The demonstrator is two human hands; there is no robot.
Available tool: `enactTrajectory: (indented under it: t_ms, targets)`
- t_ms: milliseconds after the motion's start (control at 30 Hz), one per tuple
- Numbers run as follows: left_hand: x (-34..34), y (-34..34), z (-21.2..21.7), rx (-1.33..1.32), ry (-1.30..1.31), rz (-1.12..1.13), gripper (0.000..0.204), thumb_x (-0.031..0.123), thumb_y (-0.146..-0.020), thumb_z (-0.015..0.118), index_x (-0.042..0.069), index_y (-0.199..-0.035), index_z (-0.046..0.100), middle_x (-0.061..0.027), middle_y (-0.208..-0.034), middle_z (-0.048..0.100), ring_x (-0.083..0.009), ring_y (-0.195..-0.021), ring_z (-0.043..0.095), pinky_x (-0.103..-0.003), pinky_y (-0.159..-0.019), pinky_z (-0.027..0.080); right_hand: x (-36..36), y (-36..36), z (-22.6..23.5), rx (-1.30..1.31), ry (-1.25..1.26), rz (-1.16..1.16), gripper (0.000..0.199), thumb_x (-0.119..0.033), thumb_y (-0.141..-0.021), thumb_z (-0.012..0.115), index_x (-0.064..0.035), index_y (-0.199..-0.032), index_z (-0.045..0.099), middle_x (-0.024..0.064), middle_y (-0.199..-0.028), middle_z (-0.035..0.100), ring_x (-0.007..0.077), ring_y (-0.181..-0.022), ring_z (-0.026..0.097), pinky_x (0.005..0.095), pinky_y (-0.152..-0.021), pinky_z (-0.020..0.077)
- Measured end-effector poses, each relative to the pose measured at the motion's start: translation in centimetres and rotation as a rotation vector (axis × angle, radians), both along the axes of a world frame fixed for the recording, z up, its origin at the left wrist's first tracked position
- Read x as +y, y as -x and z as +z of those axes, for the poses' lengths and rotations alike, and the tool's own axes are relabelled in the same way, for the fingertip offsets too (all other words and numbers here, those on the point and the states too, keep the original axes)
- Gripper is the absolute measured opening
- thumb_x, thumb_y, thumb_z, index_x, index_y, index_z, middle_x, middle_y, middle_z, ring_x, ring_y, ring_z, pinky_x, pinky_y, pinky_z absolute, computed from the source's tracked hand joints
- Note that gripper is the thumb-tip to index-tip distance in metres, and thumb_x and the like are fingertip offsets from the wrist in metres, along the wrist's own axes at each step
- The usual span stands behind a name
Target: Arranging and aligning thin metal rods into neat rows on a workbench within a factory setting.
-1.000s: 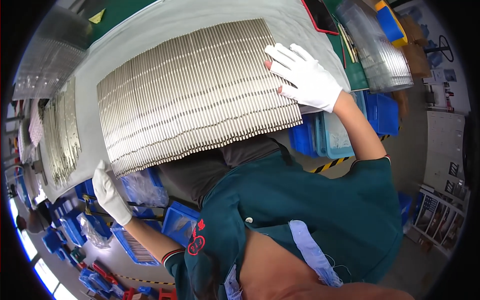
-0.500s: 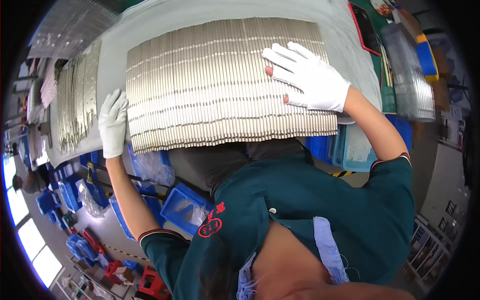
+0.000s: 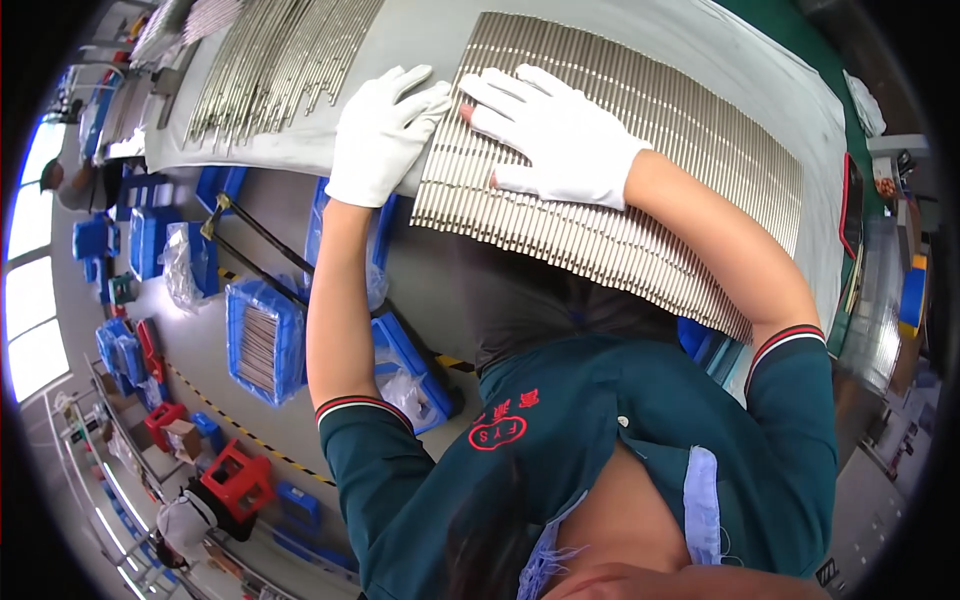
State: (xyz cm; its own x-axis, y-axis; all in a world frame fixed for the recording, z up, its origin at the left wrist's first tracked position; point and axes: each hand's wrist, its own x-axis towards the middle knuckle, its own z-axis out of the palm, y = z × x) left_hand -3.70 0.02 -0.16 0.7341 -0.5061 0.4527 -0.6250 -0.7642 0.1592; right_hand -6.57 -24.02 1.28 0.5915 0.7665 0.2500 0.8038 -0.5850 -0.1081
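A wide layer of slim silvery metal rods (image 3: 640, 120) lies side by side on the pale cloth, its near ends jutting past the table's front edge. My right hand (image 3: 560, 140), in a white glove with thumb and a fingertip bare, rests flat on the left part of this layer, fingers spread. Against the layer's left edge is my left hand (image 3: 388, 135), also white-gloved, its fingers stretched out and the tips touching the outermost rods. Neither hand grips anything.
A second, looser group of metal rods (image 3: 280, 65) lies at the table's far left. Below the table's left side stand blue crates (image 3: 265, 335), one with rods in it. A red-edged phone (image 3: 850, 205) lies at the right. Other people work at the lower left.
The view has swung left, so the rods appear further right and tilted. My right hand has slid from the layer's right part to its left part, close to my left hand.
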Motion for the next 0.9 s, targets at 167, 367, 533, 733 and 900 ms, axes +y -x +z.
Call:
enactTrajectory:
  t_ms: [167,367,533,733,900]
  targets:
    - [0.2,0.2,-0.4,-0.08,0.129,-0.025,0.03,0.02,-0.081,0.062,0.01,-0.11,0.064,-0.0083,-0.106,0.065,-0.0268,-0.093,0.06,-0.038,-0.081,0.049,5.3,-1.1,-0.1,-0.034,-0.224,-0.039,0.067,-0.046,-0.085,0.055,-0.0023,-0.134,0.046,0.0168,-0.14,0.042,0.0292,-0.129,0.04,0.0391,-0.107,0.0298]
    - [-0.1,0.7,0.4,0.257,0.17,0.084,0.033,0.02,-0.087,0.056,0.006,-0.117,0.06,-0.013,-0.105,0.064,-0.0298,-0.099,0.06,-0.037,-0.086,0.047,7.2,-0.7,0.2,0.05,-0.353,-0.003,0.075,-0.045,-0.076,0.064,-0.0028,-0.136,0.044,0.0191,-0.132,0.045,0.0329,-0.112,0.049,0.0427,-0.099,0.0367]
    - [0.3,0.1,-0.7,0.138,0.302,-0.008,0.034,0.022,-0.088,0.054,0.012,-0.119,0.063,-0.011,-0.113,0.064,-0.0312,-0.106,0.059,-0.039,-0.092,0.046,5.6,0.4,-0.5,-0.039,-0.299,0.013,0.073,-0.048,-0.081,0.058,-0.0042,-0.138,0.042,0.0186,-0.135,0.045,0.0324,-0.119,0.045,0.0428,-0.103,0.0327]
    - [0.9,-0.4,-1.3,0.024,-0.049,-0.032,0.03,0.026,-0.091,0.053,0.019,-0.117,0.067,-0.0064,-0.129,0.058,-0.028,-0.118,0.052,-0.039,-0.102,0.04,-0.7,3.5,-0.2,-0.053,-0.017,0.033,0.066,-0.052,-0.093,0.04,-0.0053,-0.139,0.042,0.0154,-0.143,0.041,0.029,-0.135,0.034,0.0434,-0.111,0.0248]
    - [0.8,-0.7,-1.2,0.077,-0.033,-0.01,0.03,0.026,-0.092,0.053,0.016,-0.117,0.067,-0.0085,-0.129,0.058,-0.0291,-0.119,0.051,-0.039,-0.102,0.039,-6.7,7.2,2.3,0.097,0.127,-0.024,0.063,-0.048,-0.092,0.045,-0.005,-0.137,0.046,0.0167,-0.144,0.04,0.0301,-0.135,0.034,0.0459,-0.112,0.0232]
